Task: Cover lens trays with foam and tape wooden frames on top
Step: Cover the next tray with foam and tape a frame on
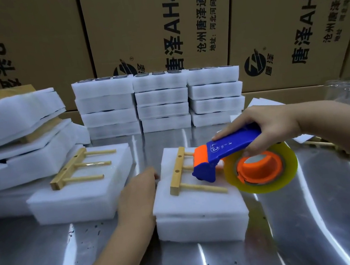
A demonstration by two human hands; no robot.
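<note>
Of the person, only two arms show, both bare. The left hand and left forearm are uncovered right to the bottom edge of the view, the fingertips blurred. The right hand and right forearm are equally uncovered to the right edge, with smooth knuckles and a slim wrist.

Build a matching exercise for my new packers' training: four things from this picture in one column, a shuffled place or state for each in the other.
Things
1. tape dispenser
2. left hand
3. wooden frame
4. tray stacks

Places
A. lined up before the cardboard boxes
B. gripped by the right hand
C. lying on the front foam block
D. against that block's left side

Pairs: 1-B, 2-D, 3-C, 4-A
</note>
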